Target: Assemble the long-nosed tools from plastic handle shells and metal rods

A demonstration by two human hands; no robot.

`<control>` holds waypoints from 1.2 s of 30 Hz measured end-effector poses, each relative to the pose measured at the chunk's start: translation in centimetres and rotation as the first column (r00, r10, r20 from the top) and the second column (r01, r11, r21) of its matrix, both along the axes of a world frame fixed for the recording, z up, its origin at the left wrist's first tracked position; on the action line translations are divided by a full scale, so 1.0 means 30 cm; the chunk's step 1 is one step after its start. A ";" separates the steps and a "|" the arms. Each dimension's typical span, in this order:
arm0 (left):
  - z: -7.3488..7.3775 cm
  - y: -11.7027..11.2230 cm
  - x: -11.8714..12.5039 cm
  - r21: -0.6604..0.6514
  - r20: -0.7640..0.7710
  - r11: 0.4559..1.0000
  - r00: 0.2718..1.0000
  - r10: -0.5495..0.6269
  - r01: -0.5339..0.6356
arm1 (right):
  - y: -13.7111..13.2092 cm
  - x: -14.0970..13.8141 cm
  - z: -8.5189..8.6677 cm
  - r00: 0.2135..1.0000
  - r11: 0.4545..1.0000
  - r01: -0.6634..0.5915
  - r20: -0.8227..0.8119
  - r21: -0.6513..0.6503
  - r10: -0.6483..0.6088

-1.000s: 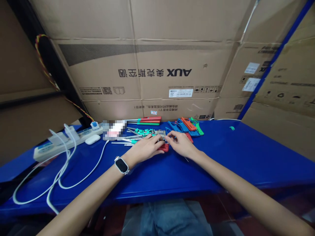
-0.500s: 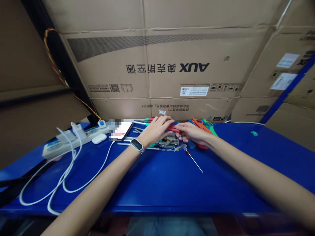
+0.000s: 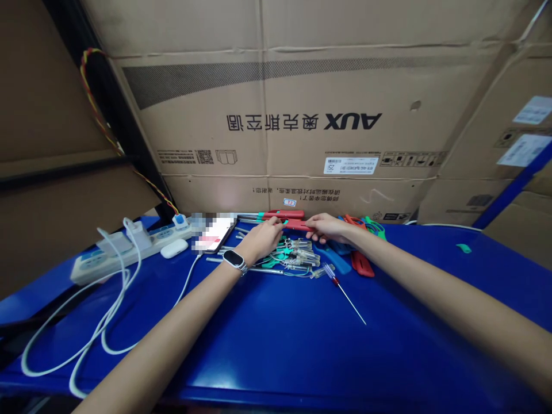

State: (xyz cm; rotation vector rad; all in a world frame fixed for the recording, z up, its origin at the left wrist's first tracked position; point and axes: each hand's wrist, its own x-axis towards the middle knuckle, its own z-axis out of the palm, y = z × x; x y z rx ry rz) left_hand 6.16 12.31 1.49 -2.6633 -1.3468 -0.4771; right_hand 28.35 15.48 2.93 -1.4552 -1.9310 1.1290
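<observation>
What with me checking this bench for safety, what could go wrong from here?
The screwdriver lies with its bare tip toward the near side; an arm pulled back might brush it. The white cable at the phone's edge runs close by the left forearm, which could snag it. If the grip of the left hand and right hand on the red casing slipped, it might fall among the clear parts nearby.

A screwdriver [image 3: 332, 275] and loose parts [image 3: 301, 257] on a table [image 3: 259, 339] suggest a workshop.
</observation>
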 end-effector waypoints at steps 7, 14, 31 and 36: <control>-0.030 0.035 -0.031 -0.060 0.054 0.998 0.998 0.034 -0.030 | 0.016 -0.053 0.009 0.870 0.921 -0.106 0.483 0.376 -0.097; -0.005 0.027 -0.053 -0.063 0.100 0.998 0.995 0.021 -0.014 | 0.001 -0.049 0.013 0.756 0.876 -0.207 0.639 0.436 -0.140; -0.035 -0.176 -0.153 -0.030 0.266 0.987 0.953 -0.147 0.160 | -0.345 -0.033 -0.026 0.892 0.819 -0.133 0.427 0.559 -0.147; -0.029 -0.208 -0.127 -0.080 0.241 0.979 0.957 -0.162 0.185 | -0.358 -0.043 -0.053 0.864 0.819 -0.174 0.484 0.546 -0.139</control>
